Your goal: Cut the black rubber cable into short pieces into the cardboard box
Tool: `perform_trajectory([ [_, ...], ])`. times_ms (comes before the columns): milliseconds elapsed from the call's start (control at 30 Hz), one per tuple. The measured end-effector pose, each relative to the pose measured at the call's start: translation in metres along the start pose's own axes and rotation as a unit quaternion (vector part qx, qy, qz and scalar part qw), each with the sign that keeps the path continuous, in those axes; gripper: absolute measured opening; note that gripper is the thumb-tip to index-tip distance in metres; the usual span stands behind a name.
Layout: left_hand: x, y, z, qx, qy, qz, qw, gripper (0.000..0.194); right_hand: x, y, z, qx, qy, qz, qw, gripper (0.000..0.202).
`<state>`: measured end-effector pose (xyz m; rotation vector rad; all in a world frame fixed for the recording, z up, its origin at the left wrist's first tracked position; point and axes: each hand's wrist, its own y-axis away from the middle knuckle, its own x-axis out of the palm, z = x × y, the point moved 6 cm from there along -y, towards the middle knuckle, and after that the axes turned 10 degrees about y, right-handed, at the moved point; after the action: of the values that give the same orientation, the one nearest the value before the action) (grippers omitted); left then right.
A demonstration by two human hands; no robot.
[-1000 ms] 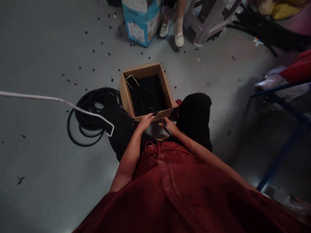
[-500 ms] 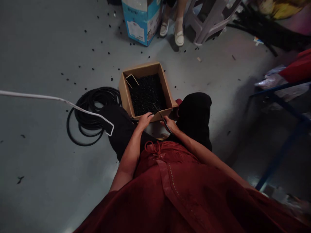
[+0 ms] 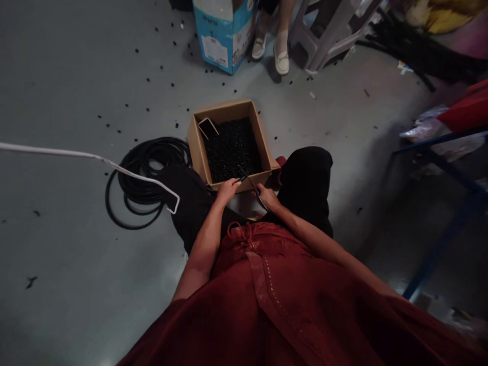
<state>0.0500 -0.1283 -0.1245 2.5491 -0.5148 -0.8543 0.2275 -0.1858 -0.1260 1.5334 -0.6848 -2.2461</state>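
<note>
My left hand (image 3: 227,191) is closed on a thin black hose (image 3: 241,179), whose short end sticks out past the fingertips. My right hand (image 3: 268,197) grips a pair of scissors (image 3: 250,180), the blades pointing forward and left, close beside the hose end. Whether the blades touch the hose is too small to tell. Both hands are over the near edge of an open cardboard box (image 3: 197,151). Many small black pieces (image 3: 233,145) fill its bottom, and a dark rectangular thing with a pale edge (image 3: 208,129) leans in its far left corner.
A coil of black hose (image 3: 131,175) lies left of the box. A white cable (image 3: 91,156) crosses from the left. Ahead are a blue carton (image 3: 216,38), another person's white shoes (image 3: 281,60) and a plastic stool (image 3: 318,46). A blue metal frame (image 3: 450,157) is at the right.
The scissors' blades have shifted slightly against the hose end. Both hands stay almost where they were; the whole view has moved a little.
</note>
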Motion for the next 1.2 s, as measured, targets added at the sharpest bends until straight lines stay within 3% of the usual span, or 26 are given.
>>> perform_trajectory([
  [300,-0.001,-0.005,0.009,-0.027,-0.007,-0.02,0.999,0.034,0.016,-0.013,-0.003,-0.018,-0.037,0.004,0.999,0.037],
  [600,-0.005,-0.008,0.01,-0.013,0.034,-0.046,0.998,0.039,0.024,-0.008,-0.008,-0.037,-0.165,0.015,0.986,0.049],
  [933,-0.004,-0.007,0.008,-0.008,0.05,-0.044,0.998,0.04,0.027,-0.005,-0.004,-0.067,-0.17,0.036,0.983,0.056],
  [1200,-0.002,-0.002,0.001,0.001,0.041,-0.01,0.999,0.038,0.026,-0.006,-0.004,-0.059,-0.162,0.048,0.984,0.057],
])
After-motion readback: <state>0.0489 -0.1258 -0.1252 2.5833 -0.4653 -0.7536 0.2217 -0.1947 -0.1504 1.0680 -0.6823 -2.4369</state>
